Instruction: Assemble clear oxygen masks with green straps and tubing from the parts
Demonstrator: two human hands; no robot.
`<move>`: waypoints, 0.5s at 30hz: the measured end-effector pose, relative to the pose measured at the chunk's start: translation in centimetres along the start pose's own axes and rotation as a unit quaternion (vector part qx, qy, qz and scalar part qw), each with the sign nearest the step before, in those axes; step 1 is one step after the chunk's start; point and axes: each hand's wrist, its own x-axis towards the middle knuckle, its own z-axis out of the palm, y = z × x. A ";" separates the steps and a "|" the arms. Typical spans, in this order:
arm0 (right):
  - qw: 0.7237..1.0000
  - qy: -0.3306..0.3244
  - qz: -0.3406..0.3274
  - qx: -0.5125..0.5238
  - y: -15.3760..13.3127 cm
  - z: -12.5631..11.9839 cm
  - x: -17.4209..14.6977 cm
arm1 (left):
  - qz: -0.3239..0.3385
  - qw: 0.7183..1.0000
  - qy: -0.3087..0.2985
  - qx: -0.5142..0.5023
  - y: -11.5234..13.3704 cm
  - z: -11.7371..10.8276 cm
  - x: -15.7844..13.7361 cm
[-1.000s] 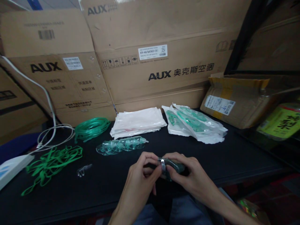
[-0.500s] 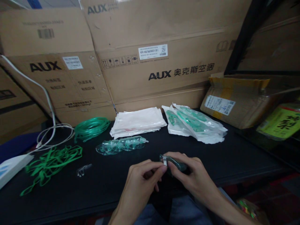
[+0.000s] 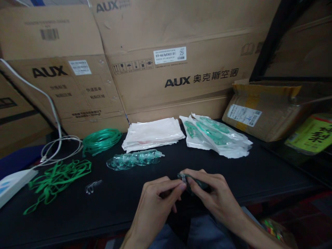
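Observation:
Near the front edge of the table, my right hand grips a translucent green face mask, its body mostly covered by the fingers. My left hand is closed in a pinch at the mask's left end, thumb and forefinger on a small pale strip there. Beyond the hands lies a row of nested green masks. Left of them are a coil of green tubing, a tangle of green elastic straps and some small clear plastic pieces.
A stack of white pouches lies at the back, beside white-backed packs with green masks inside. Large cardboard boxes stand behind. A taped carton sits at right, a white cable and white device at left.
The pale strip, upright between my left fingers before, now sits lower and closer against the mask's end. Both hands remain in nearly the same place.

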 end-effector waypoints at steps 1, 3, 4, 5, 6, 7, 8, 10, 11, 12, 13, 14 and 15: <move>1.000 -0.002 0.007 -0.003 -0.1 0.0 0.0 | 0.003 1.000 -0.001 0.001 0.1 0.0 0.0; 1.000 -0.004 0.026 -0.007 -0.2 0.0 0.2 | 0.012 1.000 -0.003 0.003 0.2 -0.1 -0.1; 0.999 -0.008 0.035 -0.007 -0.3 -0.1 0.2 | 0.016 1.000 -0.005 0.004 0.3 -0.1 -0.1; 0.999 -0.011 0.043 -0.005 -0.4 -0.1 0.3 | 0.018 1.000 -0.008 0.003 0.3 -0.1 -0.1; 0.999 -0.015 0.051 -0.002 -0.5 -0.2 0.4 | 0.020 1.000 -0.010 0.002 0.3 -0.1 -0.1; 0.998 -0.021 0.057 0.001 -0.7 -0.2 0.5 | 0.020 1.000 -0.012 -0.001 0.3 -0.1 -0.1; 0.998 -0.030 0.062 0.005 -0.8 -0.3 0.5 | 0.021 1.000 -0.012 -0.003 0.2 -0.1 -0.1; 0.996 -0.051 0.069 0.011 -1.0 -0.5 0.6 | 0.028 1.000 0.005 0.006 0.1 -0.1 -0.2; 0.996 -0.060 0.071 0.014 -1.0 -0.5 0.7 | 0.036 0.999 0.025 0.016 0.1 -0.1 -0.1; 0.995 -0.068 0.073 0.016 -1.1 -0.6 0.7 | 0.046 0.997 0.054 0.029 0.1 -0.1 -0.1; 0.994 -0.075 0.075 0.019 -1.1 -0.7 0.7 | 0.061 0.994 0.085 0.043 0.1 -0.1 -0.1; 0.994 -0.081 0.077 0.021 -1.1 -0.7 0.7 | 0.079 0.989 0.112 0.056 0.1 -0.1 0.0; 0.993 -0.087 0.078 0.023 -1.1 -0.8 0.7 | 0.102 0.984 0.127 0.067 0.1 -0.2 0.0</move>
